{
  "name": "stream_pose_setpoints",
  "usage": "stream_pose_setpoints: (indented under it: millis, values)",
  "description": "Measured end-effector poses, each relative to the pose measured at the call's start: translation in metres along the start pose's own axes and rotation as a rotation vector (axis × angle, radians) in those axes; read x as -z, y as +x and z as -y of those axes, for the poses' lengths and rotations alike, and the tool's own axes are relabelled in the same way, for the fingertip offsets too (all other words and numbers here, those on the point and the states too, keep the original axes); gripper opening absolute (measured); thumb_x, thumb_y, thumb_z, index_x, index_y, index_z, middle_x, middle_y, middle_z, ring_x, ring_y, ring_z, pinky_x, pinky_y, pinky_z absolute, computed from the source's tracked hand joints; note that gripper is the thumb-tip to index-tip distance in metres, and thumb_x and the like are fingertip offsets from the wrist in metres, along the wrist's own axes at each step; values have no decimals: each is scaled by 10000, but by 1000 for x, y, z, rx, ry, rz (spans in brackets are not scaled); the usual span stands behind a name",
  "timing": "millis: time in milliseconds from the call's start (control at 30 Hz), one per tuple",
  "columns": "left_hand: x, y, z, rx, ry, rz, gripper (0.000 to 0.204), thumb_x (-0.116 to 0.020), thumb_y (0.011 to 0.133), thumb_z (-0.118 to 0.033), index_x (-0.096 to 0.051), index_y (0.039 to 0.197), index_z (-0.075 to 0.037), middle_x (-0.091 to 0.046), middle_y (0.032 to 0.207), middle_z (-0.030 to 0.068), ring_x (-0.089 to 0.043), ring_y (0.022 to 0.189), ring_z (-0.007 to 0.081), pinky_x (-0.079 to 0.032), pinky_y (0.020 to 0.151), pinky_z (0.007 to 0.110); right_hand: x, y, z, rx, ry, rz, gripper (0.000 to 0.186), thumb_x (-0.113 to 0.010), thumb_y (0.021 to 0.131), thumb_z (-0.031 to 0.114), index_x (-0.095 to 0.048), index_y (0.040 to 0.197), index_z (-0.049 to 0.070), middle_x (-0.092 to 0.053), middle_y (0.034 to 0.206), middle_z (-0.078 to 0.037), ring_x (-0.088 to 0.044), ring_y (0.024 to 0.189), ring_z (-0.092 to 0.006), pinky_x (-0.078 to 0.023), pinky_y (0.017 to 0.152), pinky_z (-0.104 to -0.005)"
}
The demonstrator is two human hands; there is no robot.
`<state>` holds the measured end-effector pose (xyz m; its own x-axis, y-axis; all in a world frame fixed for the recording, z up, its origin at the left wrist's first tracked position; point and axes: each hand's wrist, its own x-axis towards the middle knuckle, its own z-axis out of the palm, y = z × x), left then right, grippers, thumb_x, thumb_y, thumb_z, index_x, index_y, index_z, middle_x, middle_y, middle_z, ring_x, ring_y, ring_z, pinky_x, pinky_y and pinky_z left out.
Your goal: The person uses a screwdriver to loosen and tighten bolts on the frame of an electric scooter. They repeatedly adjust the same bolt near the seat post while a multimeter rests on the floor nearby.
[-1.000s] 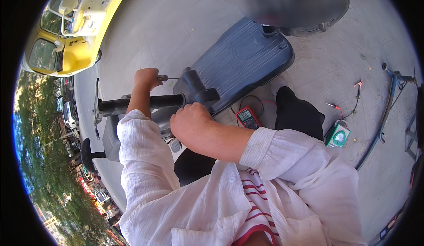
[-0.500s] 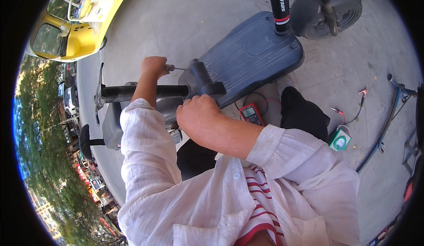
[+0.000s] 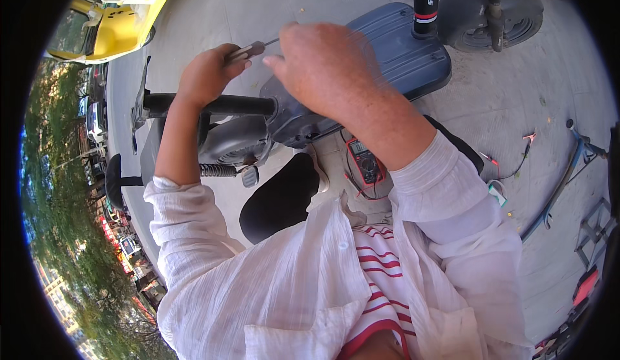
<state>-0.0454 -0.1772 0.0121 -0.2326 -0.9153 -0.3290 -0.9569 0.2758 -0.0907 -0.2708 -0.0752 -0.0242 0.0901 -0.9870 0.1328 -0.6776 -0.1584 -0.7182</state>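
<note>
My left hand (image 3: 210, 75) is closed around the handle of a screwdriver (image 3: 256, 49), raised above a dark scooter. The thin shaft points right, toward my right hand (image 3: 329, 66). The right hand's fingers curl at the shaft's far end, with the thumb apart below; whatever they pinch is hidden. Beneath both hands lies the scooter's ribbed footboard (image 3: 416, 69), partly covered by the right hand and forearm. A black seat tube (image 3: 219, 105) runs left from its rear end, above the rear wheel (image 3: 239, 137).
A red multimeter (image 3: 367, 163) with leads lies on the paving near my legs. To the right are red and black clip leads (image 3: 526, 150), a small green and white device (image 3: 497, 193) and a blue metal stand (image 3: 562, 195). A yellow vehicle (image 3: 119, 33) stands far left.
My left hand has lifted the screwdriver away from the scooter's rear part. My right hand has left the black part by the seat tube and moved up and forward to the screwdriver's shaft end.
</note>
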Motion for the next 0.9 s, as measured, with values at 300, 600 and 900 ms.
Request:
stream_pose_setpoints:
  millis: [300,600,900]
  values:
    - [-85,-170,12,178,-262,34,330,-828,846,-238,-746,1152,-148,-758,922,88,-709,809,255,-543,751,356,-3,-14,2,84,-115,-133,300,-725,940,377,-792,900,88,-761,819,-158,-769,798,-327,-614,685,-418]
    - [-134,-183,19,183,-194,-41,311,-814,841,-327,-781,1114,-181,-763,942,96,-723,879,316,-560,760,426,-3,-21,3,100,-154,-78,329,-710,954,389,-796,869,83,-752,800,-175,-762,775,-349,-618,681,-436]
    - [-136,-177,18,147,-125,-33,321,-816,839,-344,-777,1113,-180,-758,924,102,-723,869,326,-563,765,429,-1,-17,8,58,-153,-15,338,-716,947,387,-809,892,66,-763,830,-181,-769,811,-354,-620,710,-440]
